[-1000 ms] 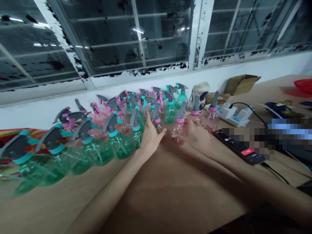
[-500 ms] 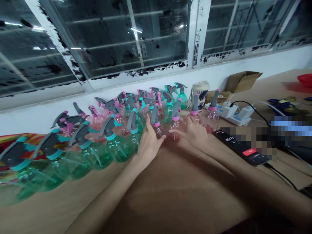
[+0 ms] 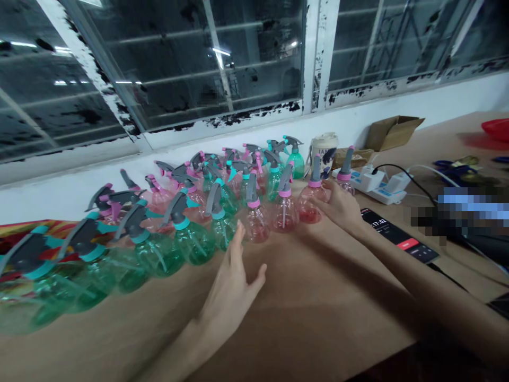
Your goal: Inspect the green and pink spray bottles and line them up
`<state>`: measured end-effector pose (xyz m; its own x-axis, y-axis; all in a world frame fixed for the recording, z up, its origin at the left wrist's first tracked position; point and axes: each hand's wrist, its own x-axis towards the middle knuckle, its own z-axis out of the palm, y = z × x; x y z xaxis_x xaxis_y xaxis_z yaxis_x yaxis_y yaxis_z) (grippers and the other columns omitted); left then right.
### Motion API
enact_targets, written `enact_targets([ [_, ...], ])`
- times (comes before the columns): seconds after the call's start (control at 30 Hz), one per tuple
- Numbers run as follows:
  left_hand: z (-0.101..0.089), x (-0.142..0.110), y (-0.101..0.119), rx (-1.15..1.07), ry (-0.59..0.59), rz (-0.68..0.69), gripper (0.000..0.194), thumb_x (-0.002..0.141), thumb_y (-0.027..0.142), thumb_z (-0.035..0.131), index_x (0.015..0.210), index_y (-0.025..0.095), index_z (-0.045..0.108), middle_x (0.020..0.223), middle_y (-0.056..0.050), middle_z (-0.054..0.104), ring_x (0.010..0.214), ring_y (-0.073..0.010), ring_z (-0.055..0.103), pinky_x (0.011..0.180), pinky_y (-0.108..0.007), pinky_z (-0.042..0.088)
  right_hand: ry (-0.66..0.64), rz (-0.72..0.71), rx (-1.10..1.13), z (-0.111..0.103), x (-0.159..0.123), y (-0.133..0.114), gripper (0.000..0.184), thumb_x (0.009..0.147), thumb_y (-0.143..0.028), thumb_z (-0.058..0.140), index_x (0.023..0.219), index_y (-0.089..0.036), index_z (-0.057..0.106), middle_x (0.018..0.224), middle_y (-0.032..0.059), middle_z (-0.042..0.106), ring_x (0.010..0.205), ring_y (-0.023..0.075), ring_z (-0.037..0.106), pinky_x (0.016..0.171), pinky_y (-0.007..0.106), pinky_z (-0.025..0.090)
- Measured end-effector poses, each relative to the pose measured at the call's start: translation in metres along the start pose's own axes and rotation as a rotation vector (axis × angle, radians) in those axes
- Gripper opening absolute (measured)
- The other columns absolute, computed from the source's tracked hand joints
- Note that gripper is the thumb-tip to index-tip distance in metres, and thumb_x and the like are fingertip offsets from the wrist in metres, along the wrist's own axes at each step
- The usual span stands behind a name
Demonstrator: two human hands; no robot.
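Lined up on the table are several clear pink spray bottles with grey trigger heads. My left hand (image 3: 228, 289) hovers in front of the leftmost pink spray bottle (image 3: 256, 225), thumb and fingers apart, holding nothing. Beside it stands a second pink spray bottle (image 3: 284, 215). My right hand (image 3: 341, 204) is between the third pink spray bottle (image 3: 308, 204) and the rightmost pink spray bottle (image 3: 345, 183). Its thumb stretches left across the third bottle's side, and the fingers reach toward the rightmost one, partly covering it. Contact with either bottle is unclear.
Green spray bottles (image 3: 194, 241) run along the left, with more bottles behind against the wall. A cup (image 3: 324, 146), an open cardboard box (image 3: 393, 132), a power strip (image 3: 387, 193) with plugs and cables, and a phone (image 3: 401, 236) are at the right.
My left hand has drawn back toward me from the leftmost pink bottle. My right hand has moved right and slightly away, toward the rightmost pink bottle. The bottles look unmoved.
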<state>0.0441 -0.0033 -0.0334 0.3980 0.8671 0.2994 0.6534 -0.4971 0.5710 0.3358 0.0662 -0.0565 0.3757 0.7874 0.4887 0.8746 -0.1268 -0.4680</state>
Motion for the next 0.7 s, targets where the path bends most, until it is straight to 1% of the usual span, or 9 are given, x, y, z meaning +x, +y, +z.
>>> enact_targets([
  [0.07,0.002,-0.007,0.002,-0.018,-0.029,0.003,0.074,0.087,0.025,0.051,0.146,0.026,0.005,0.149,-0.015,0.031,0.128,-0.0323,0.045,0.103,-0.053,0.040,-0.029,0.023,-0.032,0.003,0.001,-0.005,0.057,0.081,-0.059,0.048,0.120,-0.019,0.051,0.111,0.0149,0.066,0.094,0.0340,0.063,0.069,0.041,0.046],
  [0.17,0.006,-0.013,0.000,-0.033,-0.064,-0.005,0.068,0.086,0.023,0.051,0.144,0.025,0.015,0.145,-0.015,0.038,0.123,-0.0313,0.051,0.100,-0.053,0.044,-0.033,0.029,-0.049,0.002,-0.001,-0.008,0.054,0.082,-0.060,0.044,0.115,-0.019,0.054,0.108,0.0153,0.067,0.092,0.0340,0.064,0.067,0.040,0.045],
  [0.27,0.010,-0.015,-0.004,-0.062,-0.110,-0.009,0.062,0.084,0.019,0.051,0.140,0.025,0.025,0.139,-0.014,0.044,0.120,-0.0301,0.053,0.096,-0.052,0.047,-0.033,0.016,-0.069,-0.004,-0.006,-0.007,0.054,0.081,-0.062,0.042,0.111,-0.019,0.055,0.109,0.0150,0.065,0.093,0.0334,0.063,0.066,0.039,0.045],
  [0.4,0.017,-0.016,-0.006,-0.101,-0.144,-0.017,0.050,0.084,0.019,0.053,0.131,0.024,0.036,0.129,-0.012,0.051,0.117,-0.0288,0.054,0.092,-0.051,0.050,-0.042,0.004,-0.092,-0.015,-0.017,-0.003,0.054,0.082,-0.063,0.042,0.110,-0.019,0.054,0.107,0.0144,0.065,0.088,0.0329,0.064,0.061,0.037,0.044],
  [0.5,0.020,-0.016,-0.002,-0.141,-0.161,0.012,0.045,0.085,0.022,0.053,0.128,0.025,0.040,0.124,-0.010,0.055,0.117,-0.0260,0.053,0.092,-0.048,0.051,-0.049,-0.004,-0.107,-0.024,-0.029,0.000,0.054,0.081,-0.063,0.044,0.109,-0.019,0.053,0.105,0.0145,0.066,0.085,0.0326,0.064,0.059,0.037,0.043],
  [0.57,0.020,-0.017,0.002,-0.167,-0.175,0.014,0.042,0.088,0.027,0.052,0.128,0.026,0.041,0.123,-0.009,0.056,0.116,-0.0250,0.054,0.091,-0.047,0.051,-0.056,-0.016,-0.112,-0.032,-0.039,0.000,0.054,0.080,-0.065,0.044,0.107,-0.018,0.052,0.103,0.0151,0.066,0.084,0.0329,0.064,0.059,0.037,0.044],
  [0.7,0.019,-0.017,0.009,-0.202,-0.186,-0.008,0.033,0.091,0.035,0.049,0.122,0.025,0.047,0.124,-0.009,0.056,0.112,-0.0245,0.057,0.090,-0.045,0.052,-0.091,-0.064,-0.083,-0.048,-0.068,-0.008,0.059,0.078,-0.071,0.041,0.103,-0.018,0.051,0.100,0.0152,0.065,0.082,0.0335,0.065,0.059,0.039,0.046],
])
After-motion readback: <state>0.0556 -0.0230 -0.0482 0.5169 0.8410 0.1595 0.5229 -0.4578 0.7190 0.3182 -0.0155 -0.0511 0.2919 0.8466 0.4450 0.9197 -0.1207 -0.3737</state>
